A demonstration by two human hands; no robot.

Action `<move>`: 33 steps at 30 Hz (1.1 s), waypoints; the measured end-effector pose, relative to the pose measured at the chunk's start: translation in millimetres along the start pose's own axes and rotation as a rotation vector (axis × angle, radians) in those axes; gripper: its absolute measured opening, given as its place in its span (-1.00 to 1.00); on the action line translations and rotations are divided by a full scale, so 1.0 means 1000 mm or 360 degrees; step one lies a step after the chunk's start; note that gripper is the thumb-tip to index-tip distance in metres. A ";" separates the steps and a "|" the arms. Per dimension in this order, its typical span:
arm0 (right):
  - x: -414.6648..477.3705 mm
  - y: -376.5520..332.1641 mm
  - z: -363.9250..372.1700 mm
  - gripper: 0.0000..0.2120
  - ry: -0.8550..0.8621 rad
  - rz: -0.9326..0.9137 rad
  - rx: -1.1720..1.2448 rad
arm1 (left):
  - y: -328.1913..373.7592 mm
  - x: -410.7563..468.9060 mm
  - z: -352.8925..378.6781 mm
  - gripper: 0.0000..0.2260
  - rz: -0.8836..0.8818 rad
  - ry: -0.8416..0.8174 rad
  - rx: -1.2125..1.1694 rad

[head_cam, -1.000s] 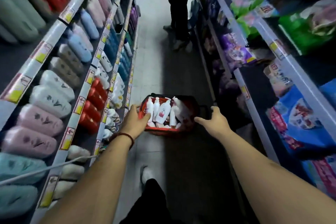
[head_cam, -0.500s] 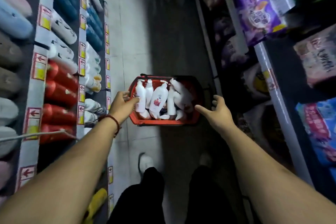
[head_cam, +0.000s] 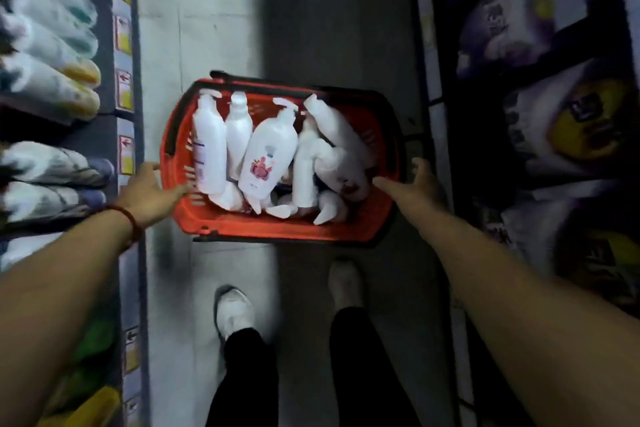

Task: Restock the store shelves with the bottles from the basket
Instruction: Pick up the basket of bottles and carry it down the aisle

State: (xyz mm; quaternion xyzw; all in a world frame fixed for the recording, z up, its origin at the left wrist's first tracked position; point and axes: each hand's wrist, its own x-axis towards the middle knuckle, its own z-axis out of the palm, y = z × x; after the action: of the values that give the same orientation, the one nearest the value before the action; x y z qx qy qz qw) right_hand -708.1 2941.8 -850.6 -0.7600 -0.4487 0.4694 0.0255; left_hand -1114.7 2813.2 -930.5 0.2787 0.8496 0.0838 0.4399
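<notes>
- Fingers (head_cam: pixel 180 188) of the left hand (head_cam: pixel 147 192) are stretched straight, tips against the left wall of the red basket (head_cam: pixel 277 229), holding nothing. The right hand (head_cam: pixel 417 184) points its index finger over the right rim. Its other fingers are lost in shadow, so whether it grips anything cannot be told.
- White pump bottles (head_cam: pixel 207 149) lie heaped and leaning in the basket, which seems to stand on the aisle floor (head_cam: pixel 207 28) just ahead of the person's white shoes (head_cam: pixel 233 308).
- Pulling one out, such as the pink-labelled bottle (head_cam: pixel 268 156), would probably make its neighbours slide or topple, since they prop each other.
- A pump head could catch on the slotted wall or on the black handle (head_cam: pixel 225 74) at the far rim.
- Shelf bottles (head_cam: pixel 52 90) on the left sit close-packed, so a careless push may knock some out.
- Dim light on the right side makes a misjudged grasp likely.
</notes>
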 end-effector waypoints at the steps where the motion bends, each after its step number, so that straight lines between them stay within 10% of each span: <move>1: 0.014 0.005 0.004 -0.13 -0.0005 0.0024 0.0058 | -0.004 0.014 0.004 -0.36 -0.0016 0.0016 -0.0041; 5: 0.067 0.021 0.018 -0.05 -0.0030 0.0220 0.0356 | -0.006 0.052 0.018 -0.66 -0.0249 0.0002 -0.0666; 12: 0.103 0.026 0.049 -0.17 0.0079 0.0390 0.0433 | -0.024 0.099 0.036 -0.51 -0.0352 0.0258 -0.0963; 16: 0.108 0.017 0.045 -0.67 0.0016 0.0562 0.0477 | -0.022 0.108 0.031 -0.55 -0.0526 0.0071 -0.1018; 21: 0.100 0.005 0.036 -0.83 -0.0071 0.0594 0.0351 | -0.053 0.124 0.015 -0.30 -0.0563 -0.0141 -0.0850; 33: -0.005 -0.045 0.026 -0.64 -0.0029 0.0351 0.0067 | -0.076 -0.115 -0.039 -0.86 -0.0802 0.0142 -0.0877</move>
State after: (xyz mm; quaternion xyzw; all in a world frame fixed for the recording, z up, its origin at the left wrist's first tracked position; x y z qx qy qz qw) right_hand -757.3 2955.2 -841.3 -0.7997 -0.3527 0.4856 -0.0145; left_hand -1123.3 2691.3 -856.1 -0.0718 0.8554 0.2104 0.4678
